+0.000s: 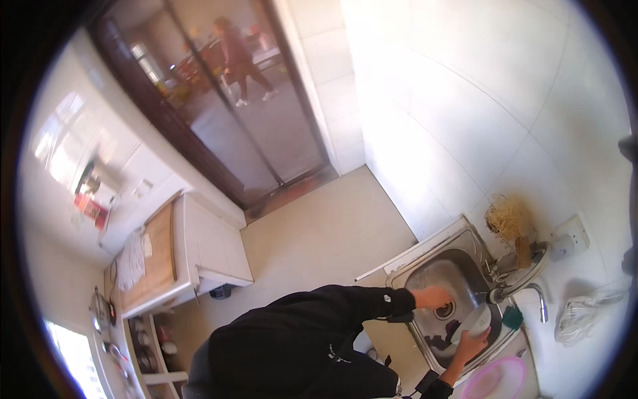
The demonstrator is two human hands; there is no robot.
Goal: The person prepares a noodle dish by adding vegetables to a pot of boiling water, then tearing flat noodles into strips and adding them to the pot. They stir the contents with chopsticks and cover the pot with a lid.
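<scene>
My right hand point(471, 345) grips a white bowl point(476, 319) by its side, tilted over the stainless-steel sink point(461, 262). Just left of the bowl, dark wet-looking pieces point(438, 342) lie in the basin; what they are is unclear. My left hand point(432, 297) hovers over the near side of the sink with its fingers curled, close to the drain point(444, 310). Whether anything is inside those fingers is hidden. The dark end of a tap spout point(494, 296) reaches over the basin beside the bowl.
A green scouring pad or cloth point(512, 318) sits on the sink's rim, near a second curved tap point(542, 301). A pink-rimmed basin point(521, 381) stands beside the sink. Behind are a straw-like bundle point(508, 217) and a plastic bag point(578, 319). Beyond the glass door point(279, 139) walks a person point(234, 55).
</scene>
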